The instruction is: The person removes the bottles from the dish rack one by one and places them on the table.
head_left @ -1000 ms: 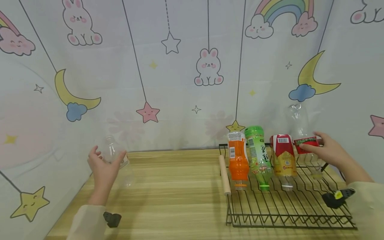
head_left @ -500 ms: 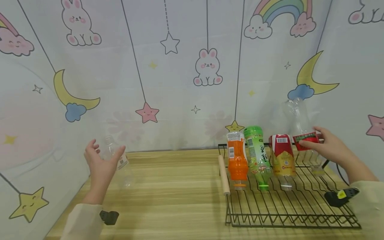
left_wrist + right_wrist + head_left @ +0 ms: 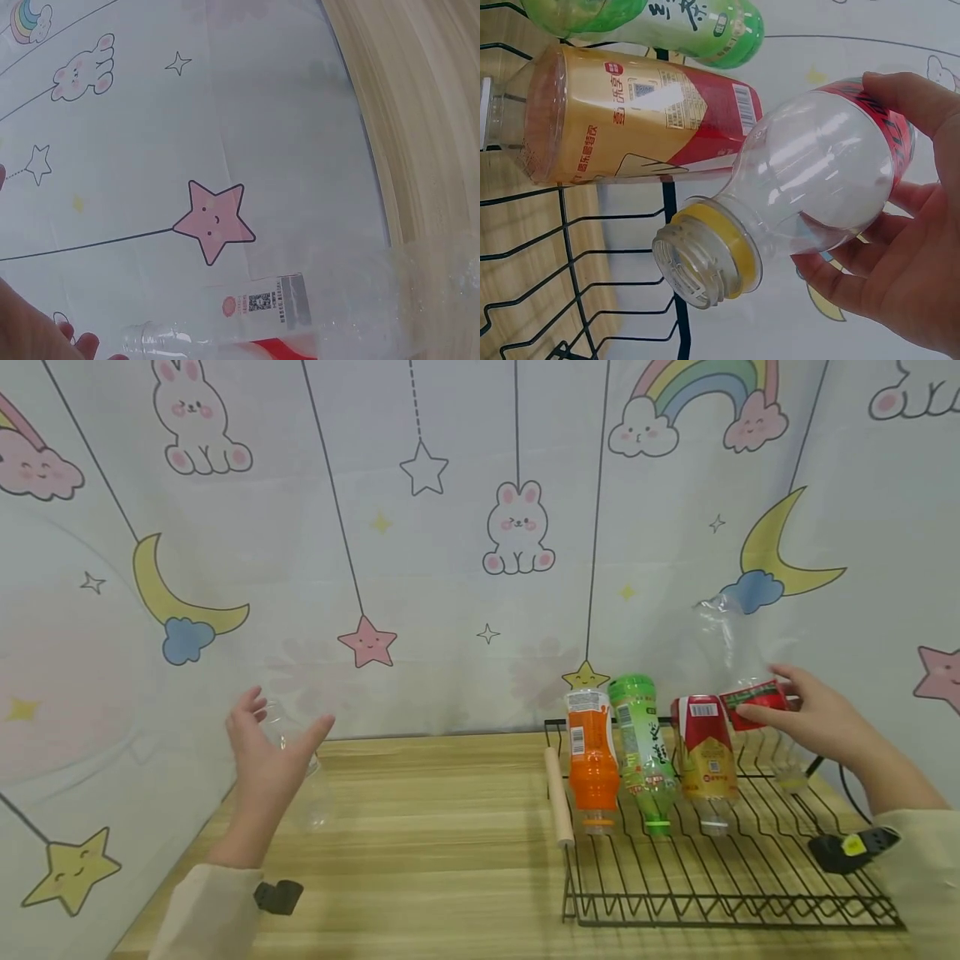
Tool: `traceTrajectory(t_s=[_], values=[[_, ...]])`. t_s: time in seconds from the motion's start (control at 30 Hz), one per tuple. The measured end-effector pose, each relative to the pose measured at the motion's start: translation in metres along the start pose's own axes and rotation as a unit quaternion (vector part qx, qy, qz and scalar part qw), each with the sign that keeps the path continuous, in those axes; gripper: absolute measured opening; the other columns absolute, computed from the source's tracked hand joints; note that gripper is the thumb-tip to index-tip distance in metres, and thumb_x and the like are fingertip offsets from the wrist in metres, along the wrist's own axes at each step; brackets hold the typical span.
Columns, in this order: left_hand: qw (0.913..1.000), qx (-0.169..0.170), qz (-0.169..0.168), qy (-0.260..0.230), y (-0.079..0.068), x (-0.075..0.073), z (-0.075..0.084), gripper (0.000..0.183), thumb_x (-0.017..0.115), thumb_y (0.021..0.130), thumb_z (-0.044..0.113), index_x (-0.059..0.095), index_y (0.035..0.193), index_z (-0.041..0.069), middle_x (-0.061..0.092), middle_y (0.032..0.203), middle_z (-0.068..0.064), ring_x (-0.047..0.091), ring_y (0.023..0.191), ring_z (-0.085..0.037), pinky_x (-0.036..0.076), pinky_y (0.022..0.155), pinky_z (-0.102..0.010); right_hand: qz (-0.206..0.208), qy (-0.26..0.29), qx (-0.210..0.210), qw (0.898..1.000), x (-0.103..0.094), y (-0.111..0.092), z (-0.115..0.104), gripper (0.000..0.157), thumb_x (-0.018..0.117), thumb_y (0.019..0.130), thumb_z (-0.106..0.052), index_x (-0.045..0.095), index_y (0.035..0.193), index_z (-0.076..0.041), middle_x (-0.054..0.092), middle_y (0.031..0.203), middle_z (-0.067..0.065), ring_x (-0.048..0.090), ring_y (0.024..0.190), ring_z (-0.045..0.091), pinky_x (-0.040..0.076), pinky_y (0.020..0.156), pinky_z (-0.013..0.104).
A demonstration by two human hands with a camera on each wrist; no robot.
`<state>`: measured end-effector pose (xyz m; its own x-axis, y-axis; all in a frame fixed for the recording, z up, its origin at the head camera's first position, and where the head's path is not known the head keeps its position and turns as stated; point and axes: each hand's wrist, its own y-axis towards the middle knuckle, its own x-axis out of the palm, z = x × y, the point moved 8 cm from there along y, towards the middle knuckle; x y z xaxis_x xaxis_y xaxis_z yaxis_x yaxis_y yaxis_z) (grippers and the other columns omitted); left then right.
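In the head view, my right hand grips a clear plastic bottle round its red label, thumb on the near side. The bottle tilts with its capless neck down over the wire rack. Its yellow neck ring shows in the right wrist view, where the hand holds the bottle close to a red-and-gold bottle. At the left, my left hand is spread, thumb and fingers wide apart, beside a clear bottle standing neck up. That bottle's white label shows in the left wrist view.
A black wire rack with a wooden handle stands at the right of the wooden table. Upside down in it are an orange bottle, a green bottle and the red-and-gold one. A patterned cloth hangs behind.
My right hand has moved left and slightly up with its bottle, which leans further left. The left hand has risen a little, its thumb and fingers now wider apart. The standing bottle stays put.
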<state>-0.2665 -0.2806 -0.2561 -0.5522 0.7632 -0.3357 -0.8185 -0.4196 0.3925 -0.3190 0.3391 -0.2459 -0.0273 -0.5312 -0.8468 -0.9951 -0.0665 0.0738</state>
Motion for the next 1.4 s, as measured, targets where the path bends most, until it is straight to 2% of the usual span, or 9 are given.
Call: traceTrajectory(t_s=[0.3, 0.63, 0.8, 1.1, 1.27, 1.4], values=[[0.9994, 0.023, -0.021, 0.018, -0.005, 0.010, 0.017, 0.095, 0.078, 0.080, 0.037, 0.016, 0.150, 0.019, 0.022, 0.150, -0.009, 0.022, 0.137, -0.026, 0.028, 0.106, -0.058, 0.000, -0.022, -0.024, 0.999, 0.004, -0.003, -0.020, 0.092, 0.055, 0.095, -0.046, 0.004, 0.150, 0.007, 0.031, 0.135, 0.045, 0.037, 0.117, 0.060, 0.040, 0.087, 0.071], [0.9924, 0.097, -0.058, 0.048, -0.012, 0.029, 0.033, 0.096, 0.081, 0.078, 0.032, 0.021, 0.148, 0.008, 0.027, 0.146, -0.017, 0.025, 0.135, -0.034, 0.027, 0.107, -0.057, -0.004, -0.028, -0.053, 0.998, 0.008, -0.004, -0.044, 0.090, 0.059, 0.094, -0.044, 0.010, 0.150, 0.006, 0.041, 0.132, 0.039, 0.042, 0.118, 0.055, 0.043, 0.087, 0.067], [0.9833, 0.136, -0.087, 0.084, -0.016, 0.042, 0.037, 0.097, 0.081, 0.077, 0.034, 0.021, 0.149, 0.006, 0.026, 0.147, -0.018, 0.027, 0.134, -0.037, 0.028, 0.107, -0.058, -0.007, -0.033, -0.067, 0.997, 0.011, -0.005, -0.052, 0.089, 0.062, 0.092, -0.042, 0.014, 0.150, 0.005, 0.044, 0.130, 0.036, 0.044, 0.116, 0.053, 0.045, 0.086, 0.065], [0.9672, 0.202, -0.111, 0.108, -0.024, 0.055, 0.045, 0.093, 0.082, 0.075, 0.030, 0.028, 0.145, 0.004, 0.033, 0.143, -0.017, 0.029, 0.131, -0.037, 0.029, 0.103, -0.060, -0.014, -0.035, -0.099, 0.994, 0.018, -0.009, -0.074, 0.085, 0.065, 0.091, -0.041, 0.021, 0.150, 0.001, 0.049, 0.130, 0.032, 0.048, 0.116, 0.048, 0.046, 0.084, 0.062], [0.9542, 0.231, -0.131, 0.138, -0.029, 0.063, 0.047, 0.089, 0.084, 0.073, 0.030, 0.034, 0.142, 0.004, 0.036, 0.142, -0.017, 0.032, 0.129, -0.038, 0.031, 0.100, -0.060, -0.019, -0.031, -0.116, 0.993, 0.023, -0.012, -0.085, 0.084, 0.068, 0.089, -0.040, 0.025, 0.150, -0.002, 0.051, 0.129, 0.029, 0.051, 0.114, 0.045, 0.049, 0.082, 0.057], [0.9453, 0.242, -0.144, 0.165, -0.032, 0.069, 0.048, 0.088, 0.084, 0.072, 0.034, 0.037, 0.141, 0.006, 0.036, 0.142, -0.017, 0.032, 0.129, -0.037, 0.030, 0.100, -0.061, -0.024, -0.029, -0.114, 0.993, 0.028, -0.011, -0.088, 0.085, 0.069, 0.087, -0.043, 0.026, 0.150, -0.004, 0.052, 0.128, 0.028, 0.052, 0.112, 0.042, 0.052, 0.076, 0.051]])
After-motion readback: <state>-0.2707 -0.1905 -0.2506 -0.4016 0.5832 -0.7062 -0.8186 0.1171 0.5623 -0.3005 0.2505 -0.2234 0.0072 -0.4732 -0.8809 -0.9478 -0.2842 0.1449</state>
